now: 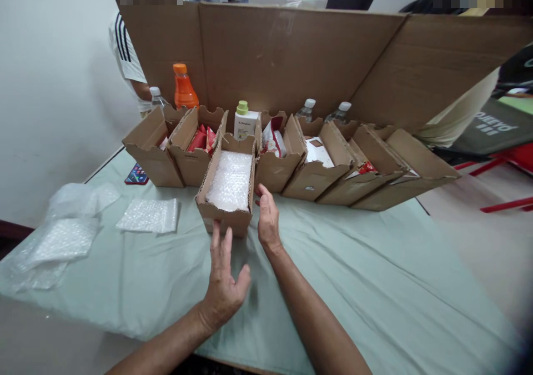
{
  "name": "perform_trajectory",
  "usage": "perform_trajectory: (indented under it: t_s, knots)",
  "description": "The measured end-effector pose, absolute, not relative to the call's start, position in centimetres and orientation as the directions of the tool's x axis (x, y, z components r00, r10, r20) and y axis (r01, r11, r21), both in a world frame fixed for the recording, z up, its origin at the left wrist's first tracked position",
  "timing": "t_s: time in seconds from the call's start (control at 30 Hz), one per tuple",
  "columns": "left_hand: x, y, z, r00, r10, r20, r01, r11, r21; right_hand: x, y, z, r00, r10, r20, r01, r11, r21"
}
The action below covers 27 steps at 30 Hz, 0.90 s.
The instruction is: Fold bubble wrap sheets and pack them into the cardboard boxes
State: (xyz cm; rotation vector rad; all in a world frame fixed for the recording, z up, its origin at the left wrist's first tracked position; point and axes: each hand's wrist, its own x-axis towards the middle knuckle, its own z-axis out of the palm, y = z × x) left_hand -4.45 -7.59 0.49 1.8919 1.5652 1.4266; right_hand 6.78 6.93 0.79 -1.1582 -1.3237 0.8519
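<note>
Front cardboard bin (238, 222) sits on the cloth-covered desk (341, 264), fwd of the row, prob. so both hands can get round it; left hand (227, 280) is at its 6 o'clock, fingers spread wide, thumb well out, tips at the front wall (can't tell if touching); right hand (268, 222) is at its 4, fingers close together, just beside the right wall; neither holds anything, so they seem to bracket the bin rather than grip it; cardboard panel (300, 58) stands at 12 behind all, poss. as a screen.

Front bin is filled near the rim w/ bubble wrap (230, 180), prob. padding; clockwise from it: white bottle w/ green cap (245, 122) at 12-1; bin w/ red-and-white packet (270, 139) at 2; bins w/ white carton (318, 151) and red packet (366, 167) toward 3; bubble-wrap pouch (147, 215) flat at 8-9, apart; leftmost bin (160, 166) at 10, contents mostly hidden; bin w/ red packets (202, 139) at 11.
</note>
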Motion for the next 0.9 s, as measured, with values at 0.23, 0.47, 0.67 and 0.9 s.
perform_trajectory:
  t_s: [0.23,0.47,0.67,0.9]
  knots:
    - [-3.4,0.2,0.1,-0.053,0.840,0.540,0.594,-0.408,0.693,7.9,6.0,-3.5,0.141,0.961,0.236,0.235,0.199,-0.951]
    - [-3.7,8.8,0.4,-0.051,0.871,0.489,0.555,-0.383,0.739,7.6,5.9,-3.4,0.141,0.957,0.255,0.259,0.213,-0.942]
    - [-4.6,8.7,1.2,-0.052,0.878,0.475,0.567,-0.366,0.738,8.1,5.9,-3.5,0.133,0.948,0.291,0.277,0.246,-0.929]
    - [-12.7,2.8,-0.1,0.008,0.925,0.379,0.780,-0.243,0.577,5.7,6.7,2.1,-0.044,0.958,0.282,0.252,0.284,-0.925]
